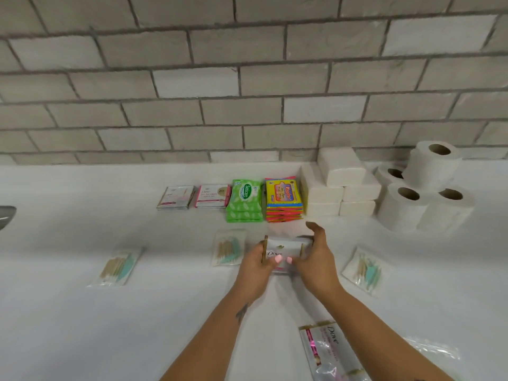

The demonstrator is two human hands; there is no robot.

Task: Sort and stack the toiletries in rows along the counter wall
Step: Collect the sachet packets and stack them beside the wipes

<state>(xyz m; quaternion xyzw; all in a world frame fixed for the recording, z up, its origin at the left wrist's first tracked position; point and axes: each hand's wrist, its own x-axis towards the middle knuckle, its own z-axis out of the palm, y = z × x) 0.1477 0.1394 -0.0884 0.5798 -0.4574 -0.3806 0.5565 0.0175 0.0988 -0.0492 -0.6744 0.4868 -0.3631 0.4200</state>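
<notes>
Both hands, left hand [257, 266] and right hand [316, 261], closed around one white Dove sachet [283, 250] held just above the counter [68, 320], thumbs on its near face, right forefinger lifted off its far corner.

Largest to smallest thereafter:

Tiled wall [247, 78] of grey-white bricks, filling upper half of view.

White counter, running from wall to near edge.

Toilet rolls [424, 188], stacked at far right against wall, one roll atop three visible beneath.

Folded tissue packs [341, 182], white, stacked just left of rolls, single pack on top of lower tiers.

Yellow wipes stack [284, 199], red-edged packets, touching tissue packs on left side.

Green Sanicare wipes stack [244, 200], just beside yellow stack.

Pink-edged Dove sachet stack [213, 196], next in row leftward.

Silver Dove sachet stack [176, 198], leftmost in row, near pink-edged stack.

Loose Dove sachet [330, 353], lying flat at near edge, under right forearm, well apart from row.

Three clear packets of picks, flat on counter in front of row: left packet [116, 266], middle packet [229, 247] just left of held sachet, right packet [367, 269].

Clear plastic wrapper [434, 349], near right edge, contents not discernible.

Grey object [7, 215] at left border, cut off, identity not discernible.
</notes>
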